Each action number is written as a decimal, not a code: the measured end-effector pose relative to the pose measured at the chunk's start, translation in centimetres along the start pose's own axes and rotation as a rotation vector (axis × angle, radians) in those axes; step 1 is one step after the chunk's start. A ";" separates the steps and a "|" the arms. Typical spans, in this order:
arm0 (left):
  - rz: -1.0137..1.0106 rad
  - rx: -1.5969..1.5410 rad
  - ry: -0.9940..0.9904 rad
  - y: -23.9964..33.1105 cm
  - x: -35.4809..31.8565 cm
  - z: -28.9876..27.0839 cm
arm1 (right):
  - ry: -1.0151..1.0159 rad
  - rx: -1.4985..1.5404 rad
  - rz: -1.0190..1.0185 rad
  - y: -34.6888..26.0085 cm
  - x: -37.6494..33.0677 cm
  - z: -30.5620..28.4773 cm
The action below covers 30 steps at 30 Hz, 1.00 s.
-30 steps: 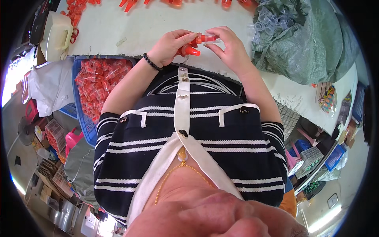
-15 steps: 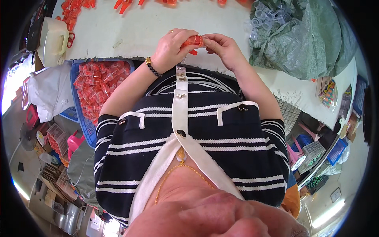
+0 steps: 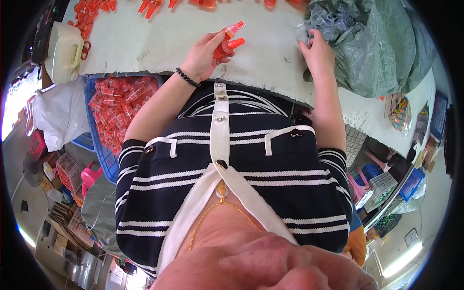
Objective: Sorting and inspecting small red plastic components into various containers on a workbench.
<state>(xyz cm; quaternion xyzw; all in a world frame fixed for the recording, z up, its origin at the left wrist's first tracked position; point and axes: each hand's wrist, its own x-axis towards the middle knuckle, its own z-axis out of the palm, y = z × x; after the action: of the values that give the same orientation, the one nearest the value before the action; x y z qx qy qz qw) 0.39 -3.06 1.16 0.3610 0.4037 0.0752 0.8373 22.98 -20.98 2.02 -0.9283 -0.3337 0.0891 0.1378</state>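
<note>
Above the table's near edge, my left hand is closed around two orange-red plastic pieces with narrow spouts. The upper piece has a clear cover over its spout. On the lower piece the spout is bare and points right. My right hand is at the left side of a heap of clear plastic caps. Its thumb and forefinger are apart, next to the nearest caps; I see no cap firmly held. The caps lie at the mouth of a grey-green woven bag.
More orange pieces lie along the table's far side and far left. A cream plastic jug stands at left beside red-handled scissors. Below the table edge, a blue basket holds many capped orange pieces. A white bag hangs near it.
My hands have parted. The right hand has let go of the orange piece and moved right to the clear caps; the left has turned, showing two pieces with spouts in its grip.
</note>
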 end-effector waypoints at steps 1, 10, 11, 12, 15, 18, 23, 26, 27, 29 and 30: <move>0.028 0.025 0.013 -0.1 0.1 -0.1 | -0.005 0.048 -0.017 -1.2 -0.3 -0.2; 0.194 0.270 0.122 -0.2 0.3 0.9 | -0.135 0.882 -0.516 -8.3 -3.9 3.2; 0.214 0.269 0.144 -0.3 0.2 0.9 | -0.126 0.877 -0.555 -8.8 -4.1 3.2; 0.215 0.268 0.149 -0.4 0.2 0.9 | -0.116 0.872 -0.594 -9.3 -4.3 3.2; 0.269 0.292 0.187 -0.6 0.3 0.6 | -0.058 0.780 -0.666 -9.9 -4.4 3.1; 0.312 0.295 0.204 -1.0 0.4 0.7 | 0.041 0.606 -0.729 -10.3 -4.5 3.0; 0.341 0.337 0.159 -1.0 0.2 0.4 | 0.004 0.673 -0.647 -10.6 -4.8 3.1; 0.428 0.394 0.183 -1.4 0.4 0.6 | -0.012 0.684 -0.683 -10.7 -4.8 3.4; 0.472 0.422 0.195 -1.4 0.5 0.7 | -0.063 0.766 -0.625 -10.7 -4.8 3.5; 0.639 0.512 0.207 -1.5 0.0 0.8 | -0.166 0.926 -0.506 -10.8 -5.0 4.0; 0.805 0.602 0.216 -1.3 -0.6 1.1 | -0.165 0.926 -0.507 -10.8 -5.1 4.2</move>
<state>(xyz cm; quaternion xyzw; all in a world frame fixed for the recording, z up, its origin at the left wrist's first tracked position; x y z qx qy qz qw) 0.58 -4.83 1.09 0.7031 0.3206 0.3090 0.5545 11.60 -15.44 1.80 -0.6504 -0.4831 0.2635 0.5237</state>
